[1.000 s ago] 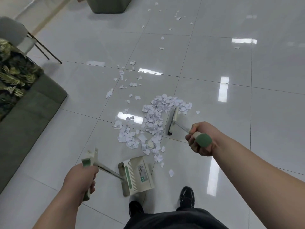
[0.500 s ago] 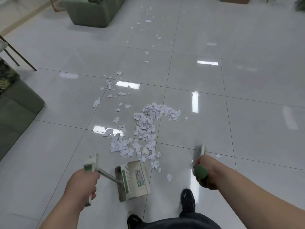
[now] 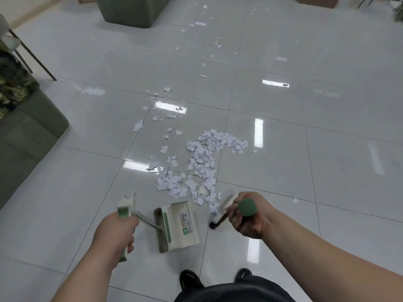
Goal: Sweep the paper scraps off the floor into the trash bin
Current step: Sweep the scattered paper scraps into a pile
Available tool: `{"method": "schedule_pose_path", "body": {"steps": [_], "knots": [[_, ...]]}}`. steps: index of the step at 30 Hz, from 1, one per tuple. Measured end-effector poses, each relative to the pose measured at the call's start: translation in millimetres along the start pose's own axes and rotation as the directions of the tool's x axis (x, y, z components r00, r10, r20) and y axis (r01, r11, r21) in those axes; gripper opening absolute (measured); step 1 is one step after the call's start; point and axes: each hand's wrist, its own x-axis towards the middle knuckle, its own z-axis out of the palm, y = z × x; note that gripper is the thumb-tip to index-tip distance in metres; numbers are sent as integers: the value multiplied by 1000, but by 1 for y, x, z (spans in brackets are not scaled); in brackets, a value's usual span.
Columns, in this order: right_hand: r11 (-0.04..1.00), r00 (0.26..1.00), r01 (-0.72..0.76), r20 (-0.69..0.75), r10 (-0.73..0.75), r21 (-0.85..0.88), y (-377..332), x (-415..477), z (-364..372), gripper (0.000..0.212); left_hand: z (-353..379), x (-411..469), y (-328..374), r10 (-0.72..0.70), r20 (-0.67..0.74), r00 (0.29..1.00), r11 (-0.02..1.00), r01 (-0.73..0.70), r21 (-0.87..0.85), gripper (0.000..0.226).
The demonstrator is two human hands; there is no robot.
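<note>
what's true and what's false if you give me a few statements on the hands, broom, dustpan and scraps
The left hand grips the dustpan handle. True.
The right hand holds the green-capped broom handle. True.
The broom head sits left of the dustpan. False: it is right of the dustpan, at the near end of the pile.
All the paper lies in the pile. False: loose scraps trail away across the floor tiles.

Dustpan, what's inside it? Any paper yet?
No scraps show on the dustpan; only its ribbed face and a label. The paper scraps lie on the floor beyond it. Its underside is hidden.
</note>
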Motion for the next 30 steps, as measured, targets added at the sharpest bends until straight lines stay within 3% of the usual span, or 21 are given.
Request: {"method": "schedule_pose_path", "body": {"steps": [5, 10, 15, 19, 23, 26, 30], "knots": [[987, 984, 61, 160, -85, 150, -10, 23, 47, 11, -19, 0, -11, -25, -30, 999, 1000, 25, 16, 14], [972, 974, 77, 193, -121, 221, -27, 63, 61, 9, -31, 2, -17, -30, -65, 997, 1000, 30, 2, 17], [994, 980, 69, 181, -83, 83, -44, 63, 53, 6, -33, 6, -19, -39, -78, 996, 999, 38, -11, 16], [998, 990, 8, 139, 1, -67, -66, 31, 40, 7, -25, 13, -7, -33, -68, 997, 999, 33, -5, 13], [987, 996, 2, 83, 11, -159, -97, 20, 8, 46, -4, 20, 22, 0, -38, 999, 1000, 0, 16, 13], [960, 997, 35, -58, -53, -278, -117, 18, -8, 37, 20, 28, 53, 34, -14, 999, 999, -34, 33, 15], [925, 919, 236, -241, -312, -298, -157, 18, -23, 14, 61, 41, 102, 67, 1, 998, 996, -67, 66, 18]]}}
